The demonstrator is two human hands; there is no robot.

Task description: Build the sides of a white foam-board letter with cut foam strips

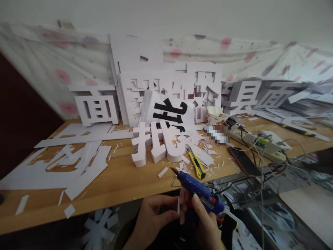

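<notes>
Just below the table's front edge, my left hand (pixel 152 217) pinches a small white foam-board strip (pixel 178 205) between thumb and fingertips. My right hand (pixel 208 225) is wrapped round the handle of a blue hot glue gun (pixel 195 186), its nozzle pointing up and left over the table edge. Fingertips of the right hand come close to the strip; whether they touch it I cannot tell. Beyond the nozzle stands a white three-dimensional character (pixel 158 147) in separate parts. Behind it leans a sheet with a black printed character (pixel 170 111). A yellow utility knife (pixel 197 165) lies beside them.
Cut-out boards (pixel 125 100) and finished white characters (pixel 97 107) line the back. Scrap sheets (pixel 85 170) cover the left of the wooden table (pixel 125 187). To the right are a paper cup (pixel 215 118), a phone (pixel 244 161), a power strip (pixel 244 135) and tangled cables.
</notes>
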